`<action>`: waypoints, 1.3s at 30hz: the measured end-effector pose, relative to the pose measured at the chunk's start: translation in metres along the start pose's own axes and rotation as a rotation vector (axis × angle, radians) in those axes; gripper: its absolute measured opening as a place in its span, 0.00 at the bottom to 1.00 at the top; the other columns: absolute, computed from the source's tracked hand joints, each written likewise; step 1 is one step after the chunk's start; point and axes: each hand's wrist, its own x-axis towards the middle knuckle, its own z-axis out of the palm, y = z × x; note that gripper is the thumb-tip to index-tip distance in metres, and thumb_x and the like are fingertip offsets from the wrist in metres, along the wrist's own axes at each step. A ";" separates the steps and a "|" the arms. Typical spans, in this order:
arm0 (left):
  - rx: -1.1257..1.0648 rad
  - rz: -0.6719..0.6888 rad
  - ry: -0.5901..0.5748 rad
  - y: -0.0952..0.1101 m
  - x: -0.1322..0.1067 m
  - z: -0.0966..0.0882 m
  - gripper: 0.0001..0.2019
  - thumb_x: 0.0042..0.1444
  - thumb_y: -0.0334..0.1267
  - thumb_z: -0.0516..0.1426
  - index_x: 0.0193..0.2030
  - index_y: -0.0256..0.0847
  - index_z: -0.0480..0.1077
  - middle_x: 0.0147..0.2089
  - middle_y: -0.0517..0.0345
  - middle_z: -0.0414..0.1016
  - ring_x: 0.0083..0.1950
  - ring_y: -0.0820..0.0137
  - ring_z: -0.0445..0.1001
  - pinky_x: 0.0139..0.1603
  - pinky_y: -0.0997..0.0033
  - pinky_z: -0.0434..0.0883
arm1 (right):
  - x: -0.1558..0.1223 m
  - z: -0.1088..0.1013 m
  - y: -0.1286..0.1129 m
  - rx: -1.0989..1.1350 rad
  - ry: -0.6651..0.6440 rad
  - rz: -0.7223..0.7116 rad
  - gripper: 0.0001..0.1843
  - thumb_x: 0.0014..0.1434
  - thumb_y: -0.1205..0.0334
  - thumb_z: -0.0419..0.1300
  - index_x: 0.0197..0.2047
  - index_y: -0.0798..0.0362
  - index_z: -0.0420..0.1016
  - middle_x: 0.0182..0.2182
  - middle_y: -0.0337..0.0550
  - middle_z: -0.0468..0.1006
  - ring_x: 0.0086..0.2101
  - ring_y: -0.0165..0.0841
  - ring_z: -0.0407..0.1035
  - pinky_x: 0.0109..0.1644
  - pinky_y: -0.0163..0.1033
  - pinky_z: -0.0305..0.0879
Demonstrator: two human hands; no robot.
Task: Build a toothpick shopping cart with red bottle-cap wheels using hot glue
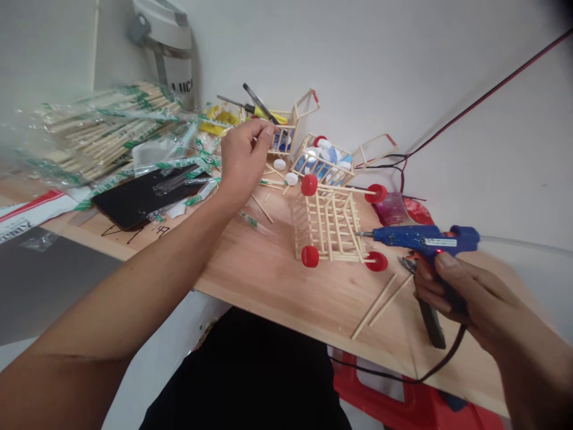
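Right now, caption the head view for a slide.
Right hand holds blue glue gun beside wooden-stick cart with red cap wheels.

Pale pine board (268,280), edge running across lower frame, carries everything. Centre: stick-built cart (329,224) on its side, red bottle-cap wheels. Upper centre: second stick cart (322,161), heaped with white and blue caps. Just left of it, loose white bottle caps (290,178). Lower right: loose wooden sticks (380,304), black-handled pliers (432,322) near them. Left: black smartphone (143,197), partly under plastic. Upper left: plastic-wrapped bamboo stick bundles (102,131).
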 end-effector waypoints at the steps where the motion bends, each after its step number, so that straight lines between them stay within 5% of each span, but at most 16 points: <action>1: -0.007 0.000 -0.003 -0.001 0.000 0.000 0.10 0.62 0.43 0.56 0.32 0.49 0.76 0.30 0.60 0.77 0.32 0.68 0.72 0.36 0.64 0.67 | -0.001 0.001 -0.003 -0.016 0.006 -0.005 0.24 0.60 0.40 0.57 0.26 0.52 0.64 0.20 0.35 0.59 0.18 0.25 0.52 0.20 0.32 0.42; 6: -0.031 0.006 -0.011 -0.006 0.002 0.001 0.13 0.60 0.54 0.56 0.34 0.52 0.76 0.29 0.60 0.77 0.33 0.66 0.72 0.37 0.63 0.68 | -0.002 -0.002 -0.010 0.011 0.006 0.004 0.26 0.59 0.38 0.57 0.24 0.53 0.66 0.18 0.36 0.59 0.17 0.24 0.51 0.19 0.32 0.40; 13: -0.037 -0.006 0.005 -0.002 0.001 -0.001 0.09 0.61 0.46 0.55 0.33 0.54 0.76 0.30 0.62 0.78 0.31 0.67 0.72 0.36 0.63 0.67 | -0.002 -0.010 -0.004 0.100 0.006 0.066 0.27 0.58 0.39 0.60 0.23 0.52 0.60 0.19 0.34 0.56 0.17 0.24 0.49 0.19 0.32 0.39; 23: -0.031 -0.011 0.023 0.008 0.000 -0.003 0.10 0.62 0.35 0.54 0.32 0.45 0.76 0.30 0.61 0.78 0.31 0.70 0.73 0.34 0.67 0.66 | -0.002 -0.005 -0.005 -0.015 0.018 -0.043 0.27 0.62 0.42 0.56 0.22 0.53 0.59 0.20 0.34 0.55 0.18 0.24 0.49 0.19 0.34 0.39; 39: -0.045 -0.020 0.038 0.009 0.002 -0.003 0.10 0.61 0.37 0.55 0.32 0.47 0.75 0.29 0.62 0.78 0.30 0.71 0.72 0.33 0.68 0.66 | -0.009 0.004 -0.017 -0.082 0.060 -0.075 0.25 0.62 0.40 0.57 0.26 0.52 0.64 0.20 0.34 0.57 0.19 0.25 0.51 0.21 0.34 0.43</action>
